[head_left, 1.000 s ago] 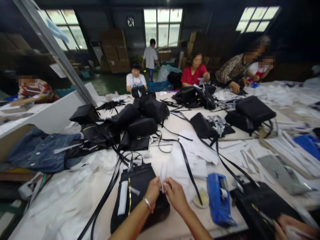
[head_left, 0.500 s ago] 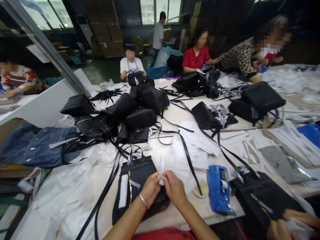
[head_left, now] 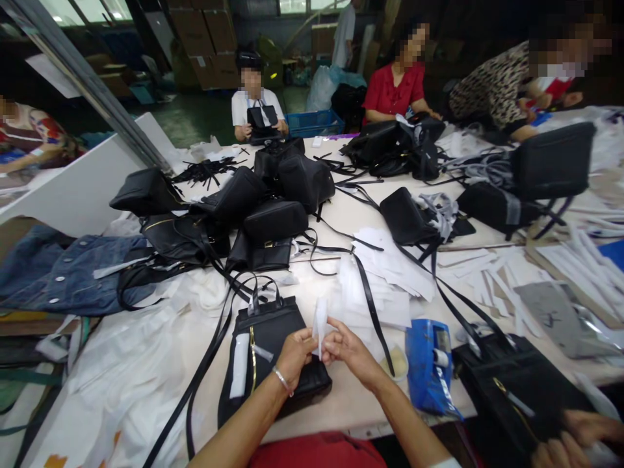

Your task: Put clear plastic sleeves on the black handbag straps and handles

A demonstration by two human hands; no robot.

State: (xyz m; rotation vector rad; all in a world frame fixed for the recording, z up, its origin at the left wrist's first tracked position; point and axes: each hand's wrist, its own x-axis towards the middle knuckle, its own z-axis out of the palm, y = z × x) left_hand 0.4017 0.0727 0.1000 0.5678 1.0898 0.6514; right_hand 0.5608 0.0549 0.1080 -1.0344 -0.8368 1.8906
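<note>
1. Vs. 0.5 s ago: our R hand (head_left: pixel 353 354) loosens, index now lifted & other fingers curled below; earlier its fingertips were bunched at the white strip (head_left: pixel 320 316). Our L hand (head_left: pixel 295 359) keeps its pinch.
2. Also diff.: the far black bag (head_left: pixel 553 162), approx. 2 o'c from us, now stands tipped up; it lay flatter.
3. Strip pos.: btwn our two hands, clamped by L thumb & fingers, its free end pointing to 12 o'c. R fingers sit just beside it at 3 o'c; can't tell if they touch or grip it.
4. Near black bag w/ gold zip (head_left: pixel 277 325) lies partly under our L hand, 9 o'c of the strip.
5. Paper sheets (head_left: pixel 390 266) at approx. 2 o'c; blue tape dispenser (head_left: pixel 429 370) approx. 3 o'c of R hand.
</note>
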